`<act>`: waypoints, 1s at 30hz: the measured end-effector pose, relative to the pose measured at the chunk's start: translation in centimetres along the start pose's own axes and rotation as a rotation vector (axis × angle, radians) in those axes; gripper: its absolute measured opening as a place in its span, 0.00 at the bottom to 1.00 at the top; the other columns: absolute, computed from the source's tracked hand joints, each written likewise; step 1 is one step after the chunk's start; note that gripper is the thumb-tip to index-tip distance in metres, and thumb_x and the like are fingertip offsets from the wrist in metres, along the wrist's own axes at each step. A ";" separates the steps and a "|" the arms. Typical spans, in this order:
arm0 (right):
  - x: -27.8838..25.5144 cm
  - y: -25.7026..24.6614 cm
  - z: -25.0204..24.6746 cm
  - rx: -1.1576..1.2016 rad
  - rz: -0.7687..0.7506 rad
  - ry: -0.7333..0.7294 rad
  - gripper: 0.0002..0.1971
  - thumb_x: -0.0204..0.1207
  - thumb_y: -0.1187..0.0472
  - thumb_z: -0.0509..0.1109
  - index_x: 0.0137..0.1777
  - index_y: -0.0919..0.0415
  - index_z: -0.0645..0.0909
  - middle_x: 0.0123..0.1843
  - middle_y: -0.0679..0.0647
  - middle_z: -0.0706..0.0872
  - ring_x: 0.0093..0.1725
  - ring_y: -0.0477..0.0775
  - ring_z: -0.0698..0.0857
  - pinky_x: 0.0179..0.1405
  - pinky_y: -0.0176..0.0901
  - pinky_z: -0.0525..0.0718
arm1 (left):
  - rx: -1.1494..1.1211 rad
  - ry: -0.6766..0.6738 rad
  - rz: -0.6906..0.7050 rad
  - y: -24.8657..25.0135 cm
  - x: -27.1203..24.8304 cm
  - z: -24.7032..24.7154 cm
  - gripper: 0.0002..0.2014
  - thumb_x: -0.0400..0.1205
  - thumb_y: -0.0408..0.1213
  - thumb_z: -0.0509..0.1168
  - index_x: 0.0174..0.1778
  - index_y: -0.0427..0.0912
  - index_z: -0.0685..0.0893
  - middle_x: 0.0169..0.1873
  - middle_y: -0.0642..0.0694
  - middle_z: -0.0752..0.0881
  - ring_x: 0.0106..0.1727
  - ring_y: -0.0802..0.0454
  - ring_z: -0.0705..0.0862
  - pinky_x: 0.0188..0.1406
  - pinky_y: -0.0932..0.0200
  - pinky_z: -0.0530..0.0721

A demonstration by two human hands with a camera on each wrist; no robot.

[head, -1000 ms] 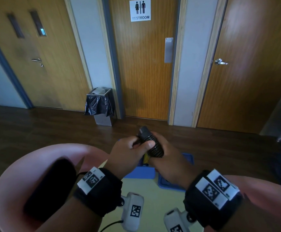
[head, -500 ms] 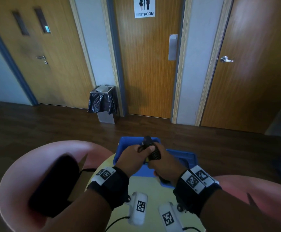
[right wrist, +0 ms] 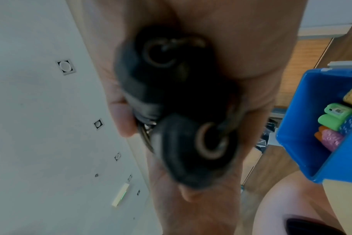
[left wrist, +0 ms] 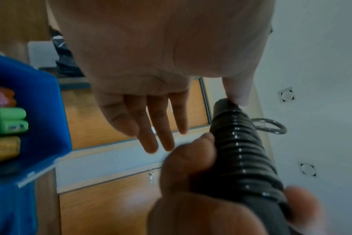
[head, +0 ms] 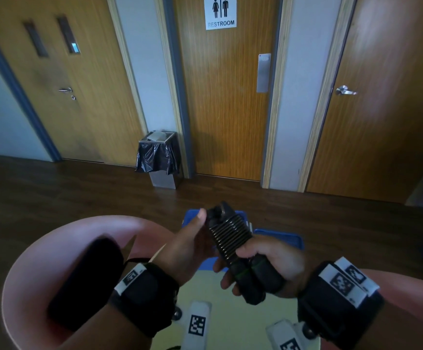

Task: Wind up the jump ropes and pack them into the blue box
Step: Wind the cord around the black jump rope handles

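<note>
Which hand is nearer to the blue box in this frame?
Left, narrowly. In the head view the left hand overlaps the blue box at its left part, thumb on the top of the wound black jump rope; the right hand grips the bundle nearer the body.

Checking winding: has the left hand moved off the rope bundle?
Yes. Left hand has slid leftward across the blue box, off the rope bundle; only thumb touches.

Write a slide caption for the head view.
Right hand grips a wound black jump rope above the blue box; left hand steadies it.
</note>
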State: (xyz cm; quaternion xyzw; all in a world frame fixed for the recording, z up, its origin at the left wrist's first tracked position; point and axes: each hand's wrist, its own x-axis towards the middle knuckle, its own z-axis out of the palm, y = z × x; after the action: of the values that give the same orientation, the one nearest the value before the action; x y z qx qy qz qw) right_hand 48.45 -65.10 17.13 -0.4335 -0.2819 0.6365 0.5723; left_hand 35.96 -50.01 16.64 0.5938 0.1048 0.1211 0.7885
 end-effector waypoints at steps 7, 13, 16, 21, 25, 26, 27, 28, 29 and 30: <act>2.1 -1.0 1.1 -0.168 0.145 0.040 0.29 0.62 0.56 0.82 0.59 0.72 0.81 0.49 0.69 0.88 0.47 0.68 0.89 0.53 0.59 0.87 | -0.120 0.003 -0.021 1.4 -0.2 -1.8 0.28 0.75 0.57 0.73 0.60 0.37 0.84 0.58 0.29 0.84 0.58 0.29 0.78 0.56 0.34 0.76; 5.8 -1.5 3.8 -0.875 -0.202 0.864 0.11 0.75 0.49 0.78 0.49 0.48 0.79 0.50 0.51 0.84 0.46 0.42 0.83 0.40 0.37 0.81 | 0.072 0.559 0.151 2.1 0.5 -5.1 0.07 0.77 0.46 0.75 0.48 0.52 0.87 0.49 0.40 0.90 0.53 0.43 0.90 0.53 0.34 0.89; 8.3 -2.1 7.4 -0.807 -0.320 0.750 0.06 0.80 0.49 0.71 0.53 0.45 0.79 0.41 0.51 0.84 0.33 0.38 0.82 0.28 0.29 0.77 | 0.135 0.622 0.328 2.4 0.4 -6.9 0.11 0.75 0.42 0.76 0.51 0.51 0.84 0.47 0.45 0.89 0.53 0.44 0.90 0.55 0.35 0.88; 12.8 -3.4 12.5 -0.714 -0.422 0.661 0.05 0.82 0.45 0.67 0.51 0.41 0.84 0.49 0.56 0.86 0.45 0.45 0.87 0.48 0.40 0.86 | 0.052 0.455 0.429 4.7 -0.4 -9.5 0.22 0.67 0.42 0.76 0.57 0.51 0.81 0.52 0.35 0.88 0.55 0.32 0.88 0.55 0.24 0.84; 14.5 -4.2 14.7 -0.628 -0.465 0.674 0.12 0.84 0.49 0.67 0.45 0.56 0.84 0.45 0.62 0.86 0.48 0.60 0.87 0.52 0.57 0.87 | -0.143 0.267 0.384 6.6 -1.1 -12.2 0.26 0.63 0.34 0.78 0.58 0.46 0.82 0.58 0.31 0.85 0.61 0.29 0.85 0.62 0.24 0.81; 14.7 -4.3 15.0 -0.645 -0.474 0.664 0.12 0.84 0.51 0.68 0.45 0.59 0.84 0.44 0.63 0.86 0.46 0.61 0.87 0.49 0.56 0.86 | -0.237 0.212 0.362 7.1 -1.4 -12.8 0.25 0.61 0.32 0.77 0.55 0.42 0.83 0.56 0.32 0.86 0.59 0.31 0.86 0.58 0.30 0.84; 15.1 -4.3 15.2 -0.690 -0.491 0.652 0.12 0.83 0.52 0.69 0.44 0.60 0.84 0.43 0.63 0.85 0.44 0.58 0.86 0.46 0.53 0.84 | -0.336 0.171 0.327 7.7 -1.5 -13.7 0.21 0.62 0.34 0.77 0.51 0.40 0.84 0.54 0.33 0.87 0.55 0.35 0.88 0.53 0.37 0.88; 15.4 -4.4 15.4 -0.769 -0.517 0.635 0.11 0.83 0.54 0.70 0.41 0.58 0.84 0.41 0.59 0.84 0.42 0.52 0.84 0.44 0.47 0.81 | -0.418 0.134 0.258 8.2 -1.6 -14.8 0.18 0.64 0.38 0.76 0.49 0.38 0.84 0.53 0.34 0.87 0.53 0.38 0.88 0.51 0.43 0.88; 15.8 -4.4 15.6 -0.873 -0.548 0.604 0.10 0.82 0.55 0.72 0.38 0.54 0.83 0.40 0.54 0.83 0.43 0.46 0.84 0.45 0.42 0.80 | -0.462 0.127 0.142 8.9 -1.6 -15.7 0.16 0.69 0.42 0.73 0.49 0.37 0.85 0.56 0.32 0.87 0.55 0.39 0.87 0.54 0.45 0.85; 16.1 -4.4 15.8 -0.984 -0.577 0.556 0.10 0.81 0.56 0.73 0.37 0.52 0.82 0.42 0.50 0.83 0.45 0.44 0.83 0.47 0.39 0.79 | -0.458 0.101 -0.004 9.4 -1.5 -16.6 0.18 0.74 0.45 0.71 0.54 0.37 0.87 0.60 0.29 0.85 0.59 0.38 0.85 0.60 0.45 0.79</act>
State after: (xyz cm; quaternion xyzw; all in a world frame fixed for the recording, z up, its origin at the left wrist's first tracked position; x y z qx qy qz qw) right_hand 37.27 -46.44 24.51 -0.7014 -0.4877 0.1162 0.5067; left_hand 28.75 -32.85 21.14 0.3922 0.1154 0.1696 0.8967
